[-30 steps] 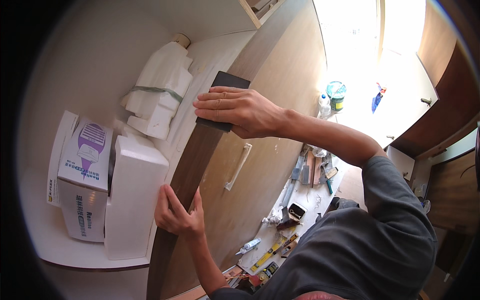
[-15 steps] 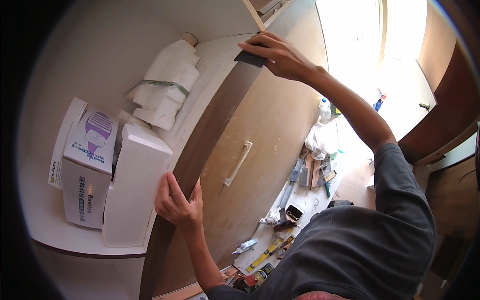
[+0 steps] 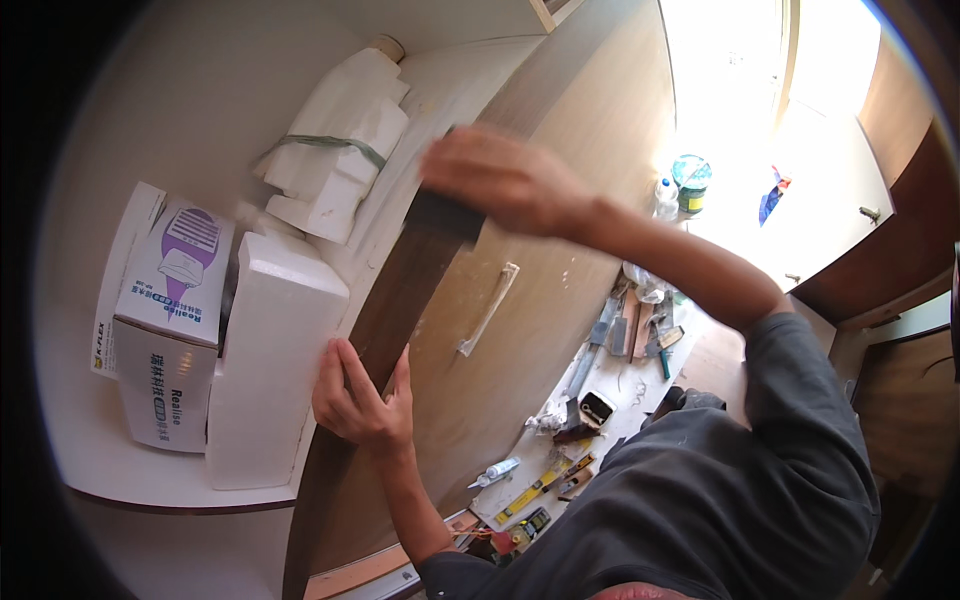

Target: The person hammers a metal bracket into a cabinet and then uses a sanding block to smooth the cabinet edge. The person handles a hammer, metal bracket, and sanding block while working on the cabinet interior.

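Observation:
A dark brown wooden edge strip [image 3: 405, 290] runs diagonally along the front of a white cabinet. My left hand [image 3: 368, 405] straddles its lower part, fingers on the cabinet side and thumb on the door side. Higher up, my right hand [image 3: 505, 185], smeared by motion, holds a flat black sheet [image 3: 445, 215] against the strip. What the sheet is made of cannot be told. A brown door panel [image 3: 560, 190] with a wrapped, pale handle [image 3: 488, 310] lies to the right of the strip.
Inside the cabinet are a white and purple box [image 3: 170, 290], a white foam block [image 3: 280, 360] and foam pieces tied with green band [image 3: 340, 150]. Below stands a work surface [image 3: 625, 410] with a yellow spirit level [image 3: 530, 500], a tube [image 3: 495, 472] and several tools. A bucket [image 3: 691, 185] stands farther off.
My right hand has come down along the strip toward my left hand, bringing the black sheet with it. My left hand keeps its place on the strip. The view has shifted slightly.

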The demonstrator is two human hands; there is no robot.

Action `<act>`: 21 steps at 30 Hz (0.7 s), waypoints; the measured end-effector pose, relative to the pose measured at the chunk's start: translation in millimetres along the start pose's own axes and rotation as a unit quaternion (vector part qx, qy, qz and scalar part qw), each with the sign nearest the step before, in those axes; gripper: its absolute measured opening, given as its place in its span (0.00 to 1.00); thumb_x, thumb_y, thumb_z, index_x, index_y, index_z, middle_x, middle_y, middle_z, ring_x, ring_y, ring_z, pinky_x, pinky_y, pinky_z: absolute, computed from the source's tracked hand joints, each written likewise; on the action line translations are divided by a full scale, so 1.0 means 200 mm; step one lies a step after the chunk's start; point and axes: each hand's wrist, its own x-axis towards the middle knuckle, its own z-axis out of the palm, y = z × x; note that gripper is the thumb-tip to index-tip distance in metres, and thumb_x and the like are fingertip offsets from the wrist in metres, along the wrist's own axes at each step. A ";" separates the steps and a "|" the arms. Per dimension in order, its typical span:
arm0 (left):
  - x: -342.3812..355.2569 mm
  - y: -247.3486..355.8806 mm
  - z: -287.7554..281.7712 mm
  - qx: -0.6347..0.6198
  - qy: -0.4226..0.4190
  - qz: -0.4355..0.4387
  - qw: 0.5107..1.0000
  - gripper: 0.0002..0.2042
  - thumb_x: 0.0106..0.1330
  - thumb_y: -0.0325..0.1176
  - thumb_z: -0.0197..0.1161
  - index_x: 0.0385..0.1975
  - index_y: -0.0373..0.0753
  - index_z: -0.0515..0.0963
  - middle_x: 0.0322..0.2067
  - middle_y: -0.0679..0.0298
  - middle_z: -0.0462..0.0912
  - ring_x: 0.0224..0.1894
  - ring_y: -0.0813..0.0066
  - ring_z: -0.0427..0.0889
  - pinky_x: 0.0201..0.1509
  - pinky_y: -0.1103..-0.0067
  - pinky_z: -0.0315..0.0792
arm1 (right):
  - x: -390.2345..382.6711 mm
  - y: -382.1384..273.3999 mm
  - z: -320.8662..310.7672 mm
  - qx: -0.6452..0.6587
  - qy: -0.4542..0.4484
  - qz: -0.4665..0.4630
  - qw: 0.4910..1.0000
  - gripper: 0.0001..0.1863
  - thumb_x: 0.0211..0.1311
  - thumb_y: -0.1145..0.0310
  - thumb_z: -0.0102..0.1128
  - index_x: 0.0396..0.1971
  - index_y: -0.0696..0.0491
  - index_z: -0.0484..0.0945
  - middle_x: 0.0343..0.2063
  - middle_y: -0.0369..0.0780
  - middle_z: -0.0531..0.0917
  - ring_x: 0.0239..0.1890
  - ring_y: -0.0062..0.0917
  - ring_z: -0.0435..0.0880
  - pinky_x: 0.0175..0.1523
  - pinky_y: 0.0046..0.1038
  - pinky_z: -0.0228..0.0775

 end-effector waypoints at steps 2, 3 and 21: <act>-0.01 0.00 0.01 0.003 0.001 -0.001 1.000 0.35 0.58 0.54 0.77 0.60 0.38 0.79 0.56 0.60 0.80 0.54 0.62 0.78 0.57 0.65 0.69 | 0.01 0.29 -0.10 -0.022 0.078 0.041 0.996 0.23 0.50 0.83 0.60 0.50 0.58 0.82 0.49 0.46 0.85 0.59 0.42 0.81 0.69 0.39 0.72; -0.01 0.00 0.02 0.007 0.004 -0.004 1.000 0.35 0.58 0.55 0.76 0.60 0.38 0.79 0.56 0.59 0.80 0.54 0.62 0.78 0.57 0.65 0.69 | -0.01 0.31 -0.12 -0.055 0.040 0.092 0.993 0.24 0.52 0.85 0.56 0.52 0.58 0.82 0.51 0.47 0.85 0.60 0.42 0.80 0.69 0.40 0.71; -0.03 -0.02 0.06 -0.027 0.024 -0.007 0.999 0.47 0.59 0.54 0.76 0.73 0.40 0.59 0.58 0.57 0.80 0.54 0.61 0.78 0.59 0.64 0.67 | 0.06 -0.51 0.22 0.057 0.013 0.129 0.990 0.27 0.48 0.82 0.58 0.52 0.54 0.83 0.57 0.43 0.83 0.65 0.37 0.78 0.73 0.43 0.67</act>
